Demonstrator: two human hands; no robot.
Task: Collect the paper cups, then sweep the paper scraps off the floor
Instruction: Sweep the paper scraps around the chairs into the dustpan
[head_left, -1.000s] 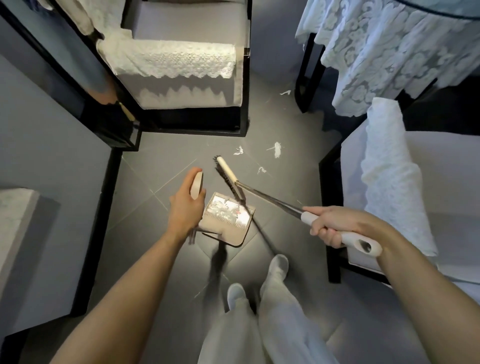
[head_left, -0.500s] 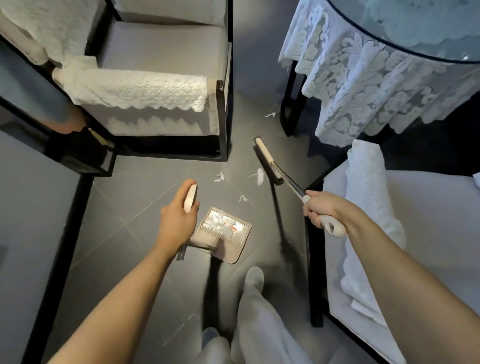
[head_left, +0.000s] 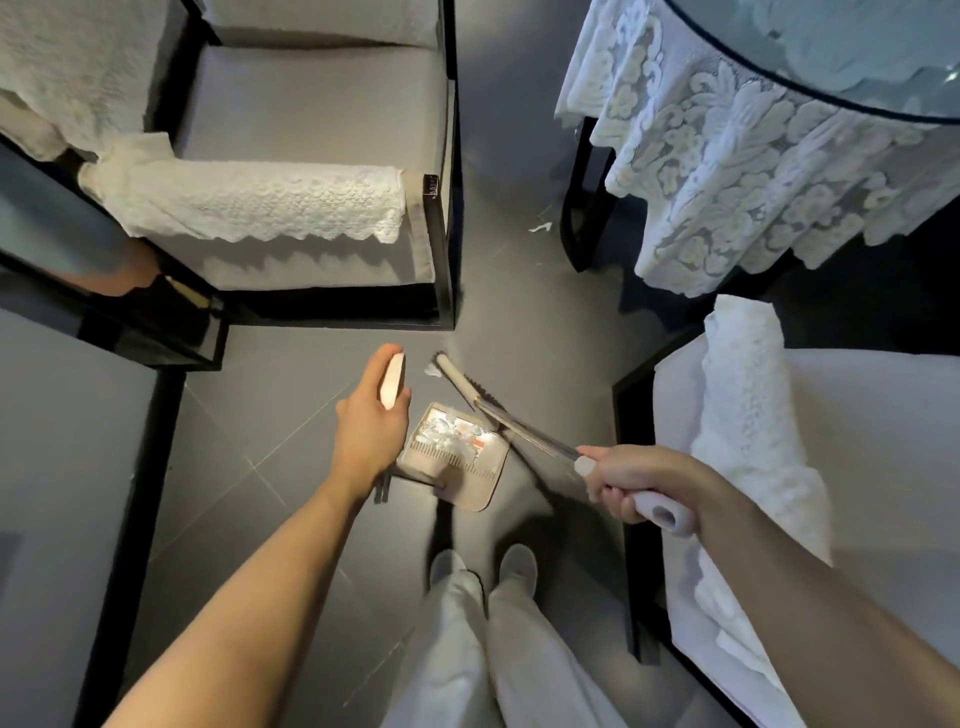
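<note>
My left hand grips the pale upright handle of a beige dustpan that sits on the dark tiled floor and holds white paper scraps. My right hand grips the white handle of a broom. The broom's pale head lies at the dustpan's far lip, beside a white scrap. Another paper scrap lies farther off by a black table leg. No paper cups are in view.
A black-framed armchair with a lace cover stands ahead on the left. A round table with a lace cloth is at the upper right. Another chair is close on the right. My feet stand just behind the dustpan.
The broom head has swept back from the scraps farther out to the dustpan's lip. The loose scraps near the pan are gone from the floor and more paper lies in the pan.
</note>
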